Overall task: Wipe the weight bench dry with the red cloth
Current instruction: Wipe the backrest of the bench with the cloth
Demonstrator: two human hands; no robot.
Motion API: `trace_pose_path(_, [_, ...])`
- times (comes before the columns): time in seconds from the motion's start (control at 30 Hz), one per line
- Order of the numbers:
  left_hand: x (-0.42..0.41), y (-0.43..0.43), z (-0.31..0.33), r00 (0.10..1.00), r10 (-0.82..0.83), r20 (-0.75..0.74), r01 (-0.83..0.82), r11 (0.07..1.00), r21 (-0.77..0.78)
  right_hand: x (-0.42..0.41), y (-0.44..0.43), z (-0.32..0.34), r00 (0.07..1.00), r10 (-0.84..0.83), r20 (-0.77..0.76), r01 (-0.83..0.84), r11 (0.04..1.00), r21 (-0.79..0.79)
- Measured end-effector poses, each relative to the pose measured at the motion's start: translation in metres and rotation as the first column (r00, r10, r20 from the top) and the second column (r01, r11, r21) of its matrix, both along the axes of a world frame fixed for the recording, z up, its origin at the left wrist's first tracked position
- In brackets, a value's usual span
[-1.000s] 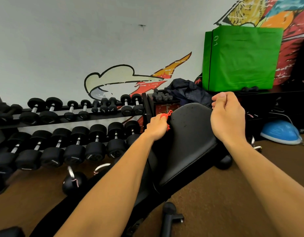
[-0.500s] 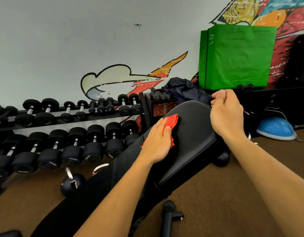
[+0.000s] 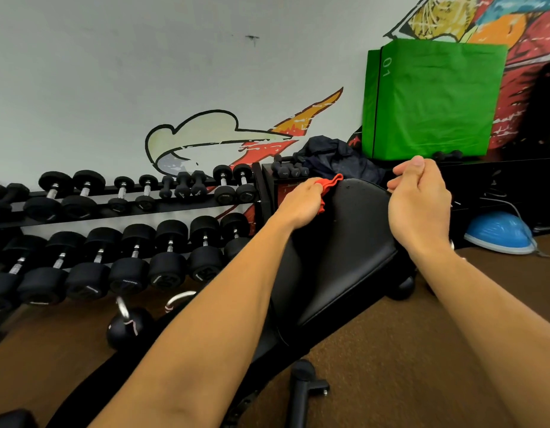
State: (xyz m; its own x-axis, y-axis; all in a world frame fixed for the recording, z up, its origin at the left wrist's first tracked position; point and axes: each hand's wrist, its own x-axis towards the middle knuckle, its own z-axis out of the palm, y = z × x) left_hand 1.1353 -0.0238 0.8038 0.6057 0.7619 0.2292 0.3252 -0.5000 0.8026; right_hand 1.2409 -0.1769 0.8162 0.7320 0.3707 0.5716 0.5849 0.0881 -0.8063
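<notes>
The black padded weight bench [image 3: 344,248] runs from the lower left up to the middle of the view. My left hand [image 3: 301,205] grips the bunched red cloth [image 3: 327,188] against the far left corner of the pad. Only a small part of the cloth shows past my fingers. My right hand [image 3: 419,199] is curled over the pad's far right edge and holds it.
A two-tier rack of black dumbbells [image 3: 122,242] lines the wall on the left. A kettlebell [image 3: 128,325] sits on the brown floor beside the bench. A green box [image 3: 431,100], a dark bundle of fabric [image 3: 335,156] and a blue dome trainer [image 3: 499,233] lie behind and to the right.
My left hand slid down the pad with the cloth flattened, then moved back up to the far left corner with the cloth bunched. My right hand stayed on the pad's edge.
</notes>
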Motion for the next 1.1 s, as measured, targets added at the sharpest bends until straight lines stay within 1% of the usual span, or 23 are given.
trace_pose_path(0.1, [0.003,0.003,0.006,0.999,-0.022,-0.036,0.025,0.997,0.077,0.001,0.001,0.000,1.000,-0.013,0.019,0.013,1.000,0.005])
trace_pose_path(0.2, [0.001,0.008,0.008,0.997,-0.061,-0.044,0.065,0.993,0.096,0.002,0.002,-0.001,1.000,-0.014,0.023,0.014,1.000,0.015])
trace_pose_path(0.3, [0.000,0.002,0.012,0.993,-0.116,-0.018,0.118,0.986,0.117,0.003,0.003,-0.001,0.999,-0.019,0.037,0.018,0.999,0.029])
trace_pose_path(0.37, [0.006,-0.009,0.016,0.987,-0.159,0.017,0.154,0.975,0.162,0.003,0.002,-0.001,0.999,-0.018,0.044,0.017,0.999,0.034])
trace_pose_path(0.43, [0.017,-0.024,0.020,0.975,-0.218,0.051,0.201,0.952,0.229,0.004,0.003,-0.002,0.998,-0.024,0.057,0.021,0.999,0.049])
trace_pose_path(0.57, [0.026,-0.054,0.020,0.948,-0.318,0.011,0.292,0.882,0.369,0.004,0.002,-0.003,0.990,-0.071,0.120,0.058,0.992,0.110])
trace_pose_path(0.67, [0.020,-0.071,0.012,0.933,-0.359,0.026,0.311,0.842,0.442,0.001,-0.001,-0.002,0.980,-0.112,0.164,0.088,0.985,0.146])
trace_pose_path(0.73, [0.014,-0.083,0.004,0.931,-0.362,0.040,0.305,0.836,0.456,-0.001,-0.002,-0.001,0.976,-0.125,0.181,0.098,0.984,0.148])
trace_pose_path(0.9, [-0.011,-0.100,-0.020,0.925,-0.369,0.088,0.301,0.855,0.423,-0.005,-0.004,-0.001,0.980,-0.094,0.177,0.071,0.988,0.134])
trace_pose_path(1.03, [-0.017,-0.091,-0.024,0.926,-0.371,0.070,0.315,0.862,0.397,-0.007,-0.004,-0.001,0.977,-0.077,0.196,0.051,0.989,0.136])
trace_pose_path(1.1, [-0.011,-0.079,-0.023,0.938,-0.341,0.062,0.296,0.881,0.368,-0.006,-0.003,-0.001,0.975,-0.068,0.210,0.043,0.992,0.121])
